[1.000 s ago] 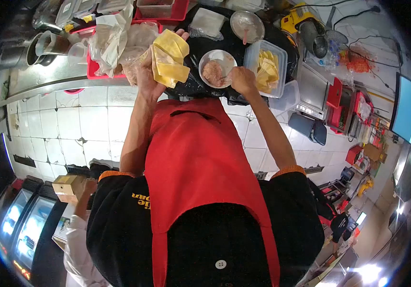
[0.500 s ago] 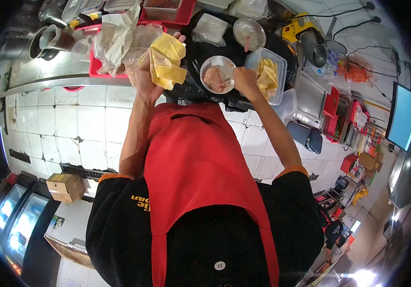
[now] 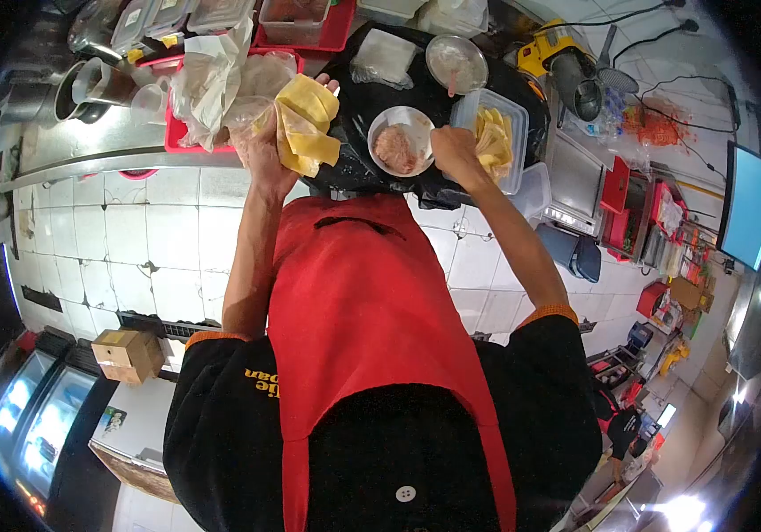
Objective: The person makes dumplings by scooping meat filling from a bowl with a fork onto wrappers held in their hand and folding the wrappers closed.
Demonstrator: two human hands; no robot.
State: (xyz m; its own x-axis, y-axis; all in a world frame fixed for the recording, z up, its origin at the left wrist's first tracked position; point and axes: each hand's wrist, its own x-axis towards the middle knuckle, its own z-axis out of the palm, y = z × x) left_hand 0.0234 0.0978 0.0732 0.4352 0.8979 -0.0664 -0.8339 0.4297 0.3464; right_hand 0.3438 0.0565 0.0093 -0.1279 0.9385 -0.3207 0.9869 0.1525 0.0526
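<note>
Several thin yellow dough wrappers (image 3: 306, 124), folded over one another, lie in my left hand (image 3: 265, 160), its fingertips showing beyond them. Raw minced meat (image 3: 395, 148) fills part of a white bowl (image 3: 375, 124) on the black-covered surface. At the bowl's right rim, my right hand (image 3: 457, 152) is closed around a thin utensil that dips toward the meat; its kind is mostly hidden by the fist. Just right of that hand, a clear plastic container (image 3: 517, 168) holds more yellow wrappers (image 3: 494, 142).
Behind the bowl are a round dish with a pinkish utensil (image 3: 456, 66) and a stack in clear plastic (image 3: 385, 58). A red tray (image 3: 176, 129) with plastic bags stands left. A yellow machine (image 3: 544, 55) sits at the back right. Another person (image 3: 621, 430) is far right.
The wrappers in my left hand have shifted slightly and curl up more at the top. My right hand stays at the bowl's rim. The whole view has moved a little.
</note>
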